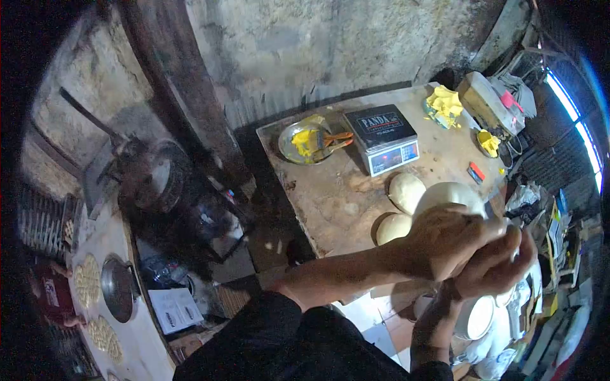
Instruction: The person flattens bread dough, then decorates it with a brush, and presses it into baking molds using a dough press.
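Both my hands are raised together over the right side of the table, fingers curled and close against each other. My left hand (448, 244) reaches across from the left, its back toward me. My right hand (499, 263) comes up from below, fingers bent. Small pale patches show between the fingers, but what they hold is hidden. Just behind my left hand is a large smooth ball of dough (452, 195), partly covered by it. Two smaller dough balls (406, 192) lie beside it on the wooden table (330, 209).
A digital scale (384, 136) stands at the back, with a metal bowl (295, 143) of yellow fat and a brush to its left. More yellow fat (443, 105) is piled behind. A white bucket (476, 317) stands below my hands. Another person (54, 292) is at far left near shaped dough pieces (89, 279).
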`<state>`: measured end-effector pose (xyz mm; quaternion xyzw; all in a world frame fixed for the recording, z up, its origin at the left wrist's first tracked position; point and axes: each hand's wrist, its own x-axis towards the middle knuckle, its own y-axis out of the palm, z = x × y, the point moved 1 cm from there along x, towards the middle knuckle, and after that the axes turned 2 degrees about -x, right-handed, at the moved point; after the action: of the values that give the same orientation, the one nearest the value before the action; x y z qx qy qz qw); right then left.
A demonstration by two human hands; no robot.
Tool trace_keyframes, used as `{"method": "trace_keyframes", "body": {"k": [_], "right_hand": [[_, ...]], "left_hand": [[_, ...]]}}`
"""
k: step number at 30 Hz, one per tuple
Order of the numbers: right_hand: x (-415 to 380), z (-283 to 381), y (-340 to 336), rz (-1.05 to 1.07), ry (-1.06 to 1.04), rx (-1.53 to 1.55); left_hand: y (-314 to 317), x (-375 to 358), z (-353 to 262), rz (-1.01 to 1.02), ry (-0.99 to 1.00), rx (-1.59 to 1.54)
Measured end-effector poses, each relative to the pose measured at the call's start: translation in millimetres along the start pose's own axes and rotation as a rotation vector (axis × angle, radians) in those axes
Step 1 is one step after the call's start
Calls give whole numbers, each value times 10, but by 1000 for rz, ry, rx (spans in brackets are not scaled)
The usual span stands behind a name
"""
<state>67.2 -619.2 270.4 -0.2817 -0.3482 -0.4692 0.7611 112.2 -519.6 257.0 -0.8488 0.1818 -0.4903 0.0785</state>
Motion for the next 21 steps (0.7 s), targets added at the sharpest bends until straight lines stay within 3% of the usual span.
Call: {"method": "trace_keyframes", "body": {"k": [2, 3, 5, 6, 7, 8, 9, 10, 11, 12, 13, 14, 16, 17, 19, 20, 21], "right_hand": [[-347, -226, 276, 140, -117, -187], [-693, -460, 434, 394, -94, -238], [-1661, -867, 705, 1157, -3, -239], [-2050, -971, 778, 1455, -15, -53], [-2442, -1072, 843, 1797, 48, 172], [-2828, -1176, 898, 2106, 162, 347], [-3030, -1231, 794, 2076, 172, 335], [-3139, -1236, 805, 2043, 181, 321], [-3027, -1252, 964, 2038, 378, 180], [-2855, -1326, 1056, 2023, 570, 33], [-3028, -1733, 1011, 1639, 420, 92], [-3055, -2088, 1105, 1584, 610, -199], [-2635, -2396, 1567, 1200, 380, -259], [-2605, -2683, 1750, 1097, 680, -185], [-2455, -2890, 2138, 1000, 912, -50], [-2567, -3076, 2248, 1028, 988, 110], [-2713, -3245, 2332, 1053, 1057, 279]], "left_hand": [[-53, -329, 581, -9, 46, 72], [-58, -721, 1043, 42, -42, -22], [-157, -1935, 1941, -8, 34, 96], [-384, -2581, 2107, 166, -331, 397], [-503, -3388, 2227, -4, -663, 151], [-199, -4805, 2576, -250, -977, 14], [-829, -3932, 2061, -221, -993, 234], [-878, -4204, 2117, -254, -1133, 120], [-869, -4462, 2099, -286, -1281, 3], [-885, -4408, 2201, -238, -1252, -5], [-868, -4265, 2363, -195, -1219, -15], [-833, -4100, 2567, -153, -1180, -24], [-554, -3753, 3206, -167, -1049, 6], [-356, -3574, 3567, -174, -982, 20], [-332, -2979, 3998, -77, -867, 52], [-344, -2737, 4105, 33, -1186, -243], [-195, -2869, 4267, 76, -1182, -322]]}}
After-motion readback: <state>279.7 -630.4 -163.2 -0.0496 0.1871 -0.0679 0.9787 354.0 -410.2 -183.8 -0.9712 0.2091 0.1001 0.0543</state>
